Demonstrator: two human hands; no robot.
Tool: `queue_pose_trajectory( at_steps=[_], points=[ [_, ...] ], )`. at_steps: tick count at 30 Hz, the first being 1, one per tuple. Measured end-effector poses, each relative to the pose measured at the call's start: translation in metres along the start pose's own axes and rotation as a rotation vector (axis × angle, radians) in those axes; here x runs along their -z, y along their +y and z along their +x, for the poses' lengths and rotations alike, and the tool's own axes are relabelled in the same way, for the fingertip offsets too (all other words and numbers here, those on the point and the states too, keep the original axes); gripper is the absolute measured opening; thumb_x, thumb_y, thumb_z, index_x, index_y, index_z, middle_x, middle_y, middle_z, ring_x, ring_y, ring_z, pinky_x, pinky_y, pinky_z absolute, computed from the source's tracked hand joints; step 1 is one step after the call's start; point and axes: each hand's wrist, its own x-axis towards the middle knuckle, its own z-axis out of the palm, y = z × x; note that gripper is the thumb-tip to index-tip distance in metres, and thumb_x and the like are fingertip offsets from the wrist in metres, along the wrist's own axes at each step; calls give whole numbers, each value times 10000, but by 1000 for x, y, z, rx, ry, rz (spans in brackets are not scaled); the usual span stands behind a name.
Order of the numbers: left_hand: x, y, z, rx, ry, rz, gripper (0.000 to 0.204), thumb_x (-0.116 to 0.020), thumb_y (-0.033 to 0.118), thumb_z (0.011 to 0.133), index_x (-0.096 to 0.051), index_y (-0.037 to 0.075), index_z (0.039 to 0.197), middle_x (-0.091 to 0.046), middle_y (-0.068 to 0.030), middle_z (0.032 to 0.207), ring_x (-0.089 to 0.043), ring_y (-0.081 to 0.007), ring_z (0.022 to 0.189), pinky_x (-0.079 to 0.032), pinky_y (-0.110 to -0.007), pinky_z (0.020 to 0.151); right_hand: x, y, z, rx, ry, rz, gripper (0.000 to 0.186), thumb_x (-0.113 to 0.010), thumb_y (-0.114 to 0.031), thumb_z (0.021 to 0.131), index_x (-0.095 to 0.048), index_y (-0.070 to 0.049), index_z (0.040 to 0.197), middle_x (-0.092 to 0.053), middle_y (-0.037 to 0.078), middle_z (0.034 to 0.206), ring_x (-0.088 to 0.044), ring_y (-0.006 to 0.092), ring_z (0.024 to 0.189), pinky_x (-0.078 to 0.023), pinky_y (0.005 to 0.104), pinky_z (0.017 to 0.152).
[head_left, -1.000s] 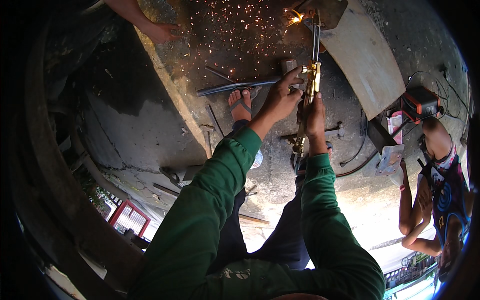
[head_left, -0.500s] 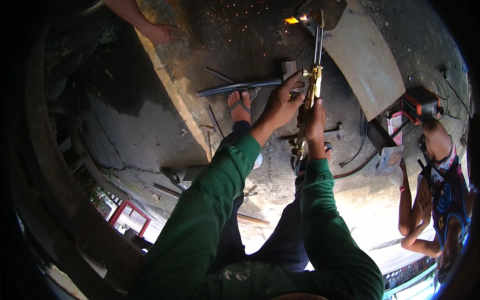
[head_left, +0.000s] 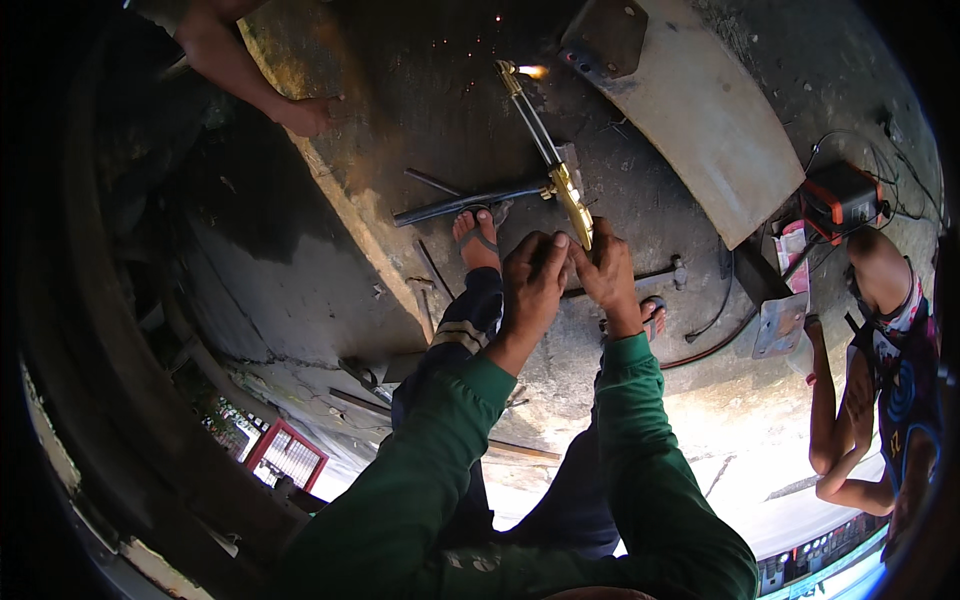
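Note:
A brass cutting torch [head_left: 570, 195] points away from me and slightly left, a small flame [head_left: 535, 72] burning to the right off its bent head. My right hand [head_left: 606, 268] is wrapped round the rear end of its body. Beside it, my left hand [head_left: 533, 285] is closed at the same rear end, thumb and fingers pressed together there. The two hands hide the back of the torch and its valves. To the right of the flame, a dark cut metal plate [head_left: 608, 35] overlaps a long pale curved sheet [head_left: 715, 130].
Dark bars [head_left: 465, 200] lie by my left foot [head_left: 475, 240], and a hammer [head_left: 665, 275] by my right. A hose [head_left: 715, 345] curves right. A black-and-orange machine [head_left: 843, 200] stands near a crouching person [head_left: 880, 390]. Another person's arm [head_left: 245, 75] reaches in at upper left.
The torch head has swung left, away from the dark plate, and its flame now points right. My left hand has drawn back from the torch's front valve to its rear. Fewer sparks show.

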Motion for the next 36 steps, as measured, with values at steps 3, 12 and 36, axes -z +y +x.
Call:
queue_pose_trajectory(
  at_steps=[3, 12, 36],
  points=[
    [-30, -12, -8, 135, -395, -24, 285, -609, 275, 1051, -599, 52, 875, -561, -19, 693, -519, -94, 570, -391, -241, 519, 1, -7, 8, 33, 22, -20, 481, -765, -384, 880, -591, -29, 1155, -669, 250, 821, -657, 490, 795, -513, 509, 692],
    [-23, 12, 21, 399, -712, -270, 432, -624, 370, 1039, -524, 80, 735, -592, -61, 651, -543, -92, 501, -389, -233, 441, 52, -3, -12, 91, -53, -123, 631, -738, -467, 872, -562, -76, 1334, -710, 242, 1065, -690, 475, 940, -549, 498, 770],
    [-23, 13, 80, 252, -143, 61, 660, -704, 257, 960, -443, 74, 1538, -660, -65, 1333, -632, -58, 973, -467, -187, 520, 61, 17, 25, 9, 62, -198, 524, -622, -525, 972, -599, -29, 1142, -683, 265, 873, -671, 500, 827, -511, 532, 678]
  ],
)
